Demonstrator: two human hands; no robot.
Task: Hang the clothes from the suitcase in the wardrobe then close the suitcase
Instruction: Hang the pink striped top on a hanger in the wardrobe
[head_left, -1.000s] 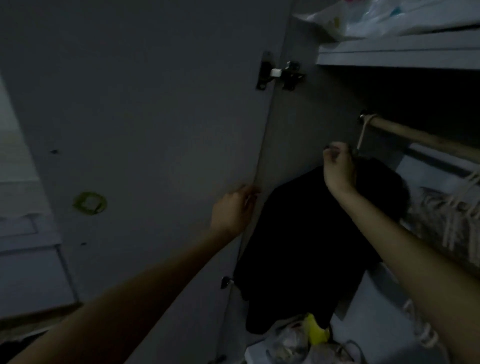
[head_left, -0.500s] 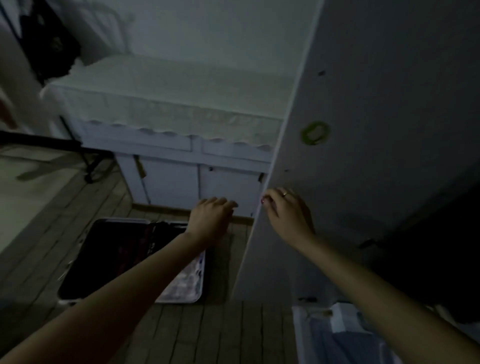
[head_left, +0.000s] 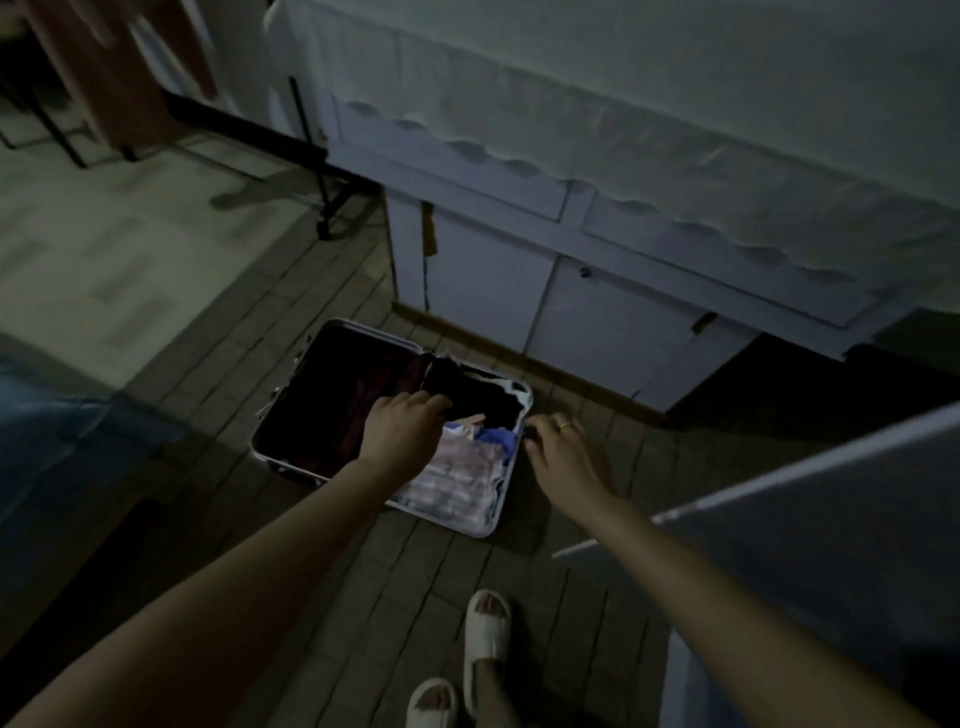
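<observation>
With the suitcase (head_left: 291, 441) lying open on the wooden floor (head_left: 426, 571) before a white cabinet (head_left: 519, 291), the left hand (head_left: 402, 434) reaches over its right half, fingers curled at the edge of a black garment (head_left: 483, 395), though a closed grasp cannot be confirmed; the right hand (head_left: 558, 452) hovers loose and empty just beside the case rim. Contents: black garment at the far end, striped pink fabric (head_left: 457, 478) and blue cloth (head_left: 498, 439) nearer; left half looks dark-lined, contents indiscernible. Judgement: clothes are soft, light and limp, best pinched at a bunched fold or collar.
</observation>
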